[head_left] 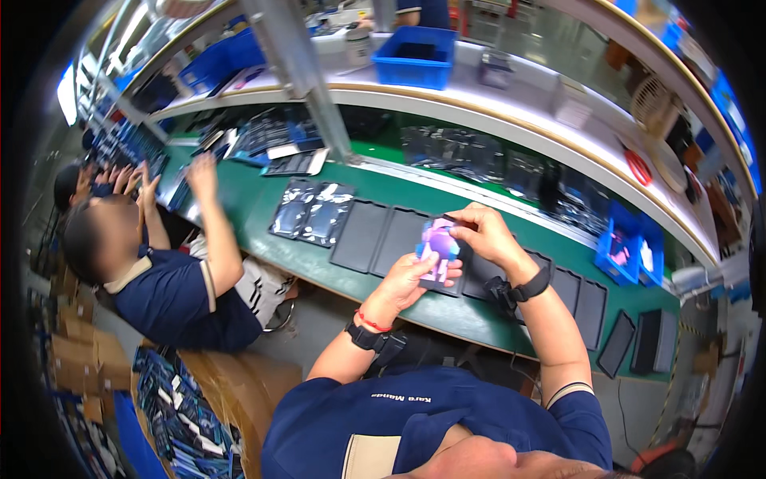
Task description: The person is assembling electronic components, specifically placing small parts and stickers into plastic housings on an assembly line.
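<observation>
Nearest the camera: dark blue collared shirt (447,415) of the person wearing the camera, with both forearms rising from it, each strapped with a black wrist band.
Held thing: thin flat rectangular card or panel with a purple and pink printed face (438,249), raised above the near edge of the bench between both hands.
Left hand (405,281): closed lightly under the lower end, thumb laid over the printed face, fingers behind.
Right hand (487,233): fingers curled and pinched on the upper right corner, as if a film or edge were being gripped; the contact itself is too small to be made out.
Handling: judged light and stiff but thin, with a glossy face likely to be slippery and easily marked; best gripped by the edges and corners.
Surface: green conveyor-style bench top (255,203), with a row of flat black rectangular trays (363,235) just beyond the hands and silvery plastic bags (311,211) further left.
Room: white curved shelf carrying a blue plastic bin (415,56); small blue bins (626,247) at right; a co-worker in a dark blue shirt (171,295) seated at left, reaching onto the bench; cardboard cartons (231,383) on the floor.
</observation>
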Action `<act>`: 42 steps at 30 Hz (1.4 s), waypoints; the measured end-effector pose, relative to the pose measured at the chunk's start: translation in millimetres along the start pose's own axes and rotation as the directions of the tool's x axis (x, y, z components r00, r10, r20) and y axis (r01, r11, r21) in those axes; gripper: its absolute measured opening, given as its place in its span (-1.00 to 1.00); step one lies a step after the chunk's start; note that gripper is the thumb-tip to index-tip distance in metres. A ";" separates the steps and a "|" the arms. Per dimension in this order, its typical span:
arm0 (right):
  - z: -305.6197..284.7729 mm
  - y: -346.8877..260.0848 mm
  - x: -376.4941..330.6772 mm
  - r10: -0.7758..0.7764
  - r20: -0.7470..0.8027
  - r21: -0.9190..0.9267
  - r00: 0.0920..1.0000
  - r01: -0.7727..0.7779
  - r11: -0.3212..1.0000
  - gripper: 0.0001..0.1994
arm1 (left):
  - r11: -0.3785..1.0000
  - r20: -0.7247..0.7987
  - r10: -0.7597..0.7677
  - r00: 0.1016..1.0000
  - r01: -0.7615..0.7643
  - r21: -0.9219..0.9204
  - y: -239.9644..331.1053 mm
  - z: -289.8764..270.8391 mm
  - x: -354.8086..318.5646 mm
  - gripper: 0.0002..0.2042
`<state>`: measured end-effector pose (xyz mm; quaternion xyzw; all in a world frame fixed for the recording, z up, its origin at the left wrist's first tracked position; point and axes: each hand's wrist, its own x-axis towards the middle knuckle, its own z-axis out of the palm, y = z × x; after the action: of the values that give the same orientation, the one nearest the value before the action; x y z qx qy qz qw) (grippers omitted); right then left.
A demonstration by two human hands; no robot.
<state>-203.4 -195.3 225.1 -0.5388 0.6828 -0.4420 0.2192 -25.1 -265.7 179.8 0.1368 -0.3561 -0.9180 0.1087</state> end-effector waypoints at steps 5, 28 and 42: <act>84.7 -13.1 68.3 0.047 0.139 0.197 0.989 -0.074 0.977 -0.91 | 0.965 -0.320 0.262 0.911 -0.252 0.075 29.5 -66.0 -71.1 -0.65; 86.4 21.7 35.1 0.190 -0.057 -0.371 0.980 -0.197 0.908 -0.69 | 0.882 -0.553 0.456 0.697 -0.436 0.178 22.9 -82.5 -53.1 -0.79; 34.3 32.7 -15.2 0.337 -0.096 -0.058 0.937 -0.343 0.937 -0.71 | 0.916 -0.389 0.390 0.835 -0.307 0.259 -7.6 -42.4 -8.6 -0.81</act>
<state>-189.7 -192.8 177.3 -0.4011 0.7904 -0.3941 0.2430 -3.9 -284.1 146.1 0.2790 -0.4262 -0.7915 0.3377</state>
